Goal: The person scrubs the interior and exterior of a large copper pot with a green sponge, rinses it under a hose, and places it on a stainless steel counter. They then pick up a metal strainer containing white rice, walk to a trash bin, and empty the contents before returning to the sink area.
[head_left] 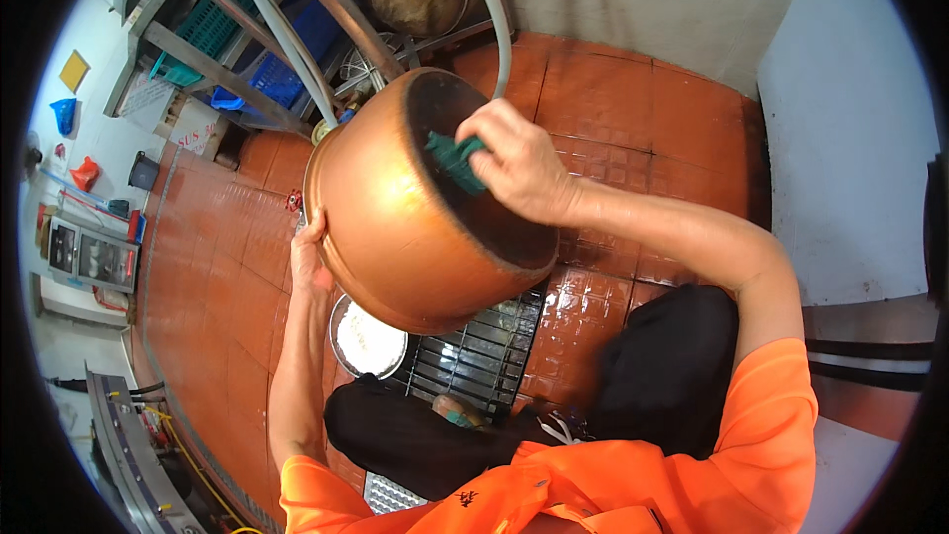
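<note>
A large copper-coloured pot [386, 208] is tipped on its side over the floor, its dark, blackened base facing up and to the right. My left hand [312, 255] grips the pot's rim at the lower left, thumb on the outer side. With bunched fingers, my right hand [524, 160] presses a dark green scouring pad [455, 160] against the dark base. Below the pot stands a round metal bowl [334, 341] with white, foamy-looking contents. The pot's inside is turned away and hidden.
A black floor grate [460, 366] lies beneath the pot, between my knees. Red tiles [603, 178] look wet. A metal rack [217, 64] with blue and green baskets stands at far left, and a hose [489, 0] hangs behind the pot. A pale panel [850, 138] rises on the right.
</note>
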A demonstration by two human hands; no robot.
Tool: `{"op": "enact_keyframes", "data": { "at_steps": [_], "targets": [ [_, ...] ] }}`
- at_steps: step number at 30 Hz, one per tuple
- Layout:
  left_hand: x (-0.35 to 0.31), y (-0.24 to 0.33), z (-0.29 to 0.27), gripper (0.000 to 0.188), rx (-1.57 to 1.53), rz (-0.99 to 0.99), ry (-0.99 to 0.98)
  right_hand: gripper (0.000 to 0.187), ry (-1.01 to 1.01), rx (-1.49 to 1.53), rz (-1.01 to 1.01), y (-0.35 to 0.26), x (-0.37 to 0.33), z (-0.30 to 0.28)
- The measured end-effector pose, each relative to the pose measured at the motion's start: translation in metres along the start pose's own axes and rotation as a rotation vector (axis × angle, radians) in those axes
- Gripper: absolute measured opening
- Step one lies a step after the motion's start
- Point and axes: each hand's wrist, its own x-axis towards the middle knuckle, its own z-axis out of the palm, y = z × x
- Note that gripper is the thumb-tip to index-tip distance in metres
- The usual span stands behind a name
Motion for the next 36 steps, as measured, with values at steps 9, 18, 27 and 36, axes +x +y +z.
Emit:
{"op": "enact_keyframes", "data": {
  "at_steps": [9, 18, 27, 36],
  "targets": [
    [-0.031, -0.025, -0.074, 0.061, 0.026, -0.135, 0.244, 0.022, -0.294, 0.272, 0.143, -0.031, -0.062, 0.07],
    [-0.024, -0.05, -0.091, 0.064, 0.106, -0.023, 0.277, 0.017, -0.282, -0.31, 0.362, 0.108, -0.068, 0.111],
    [-0.032, -0.05, -0.087, 0.062, 0.189, 0.027, 0.277, 0.015, 0.029, 0.001, 0.051, 0.056, 0.051, 0.176],
    [-0.043, -0.045, -0.114, 0.067, 0.154, 0.019, 0.362, 0.022, -0.209, 0.182, 0.089, -0.02, -0.027, 0.155]
  ]
}}
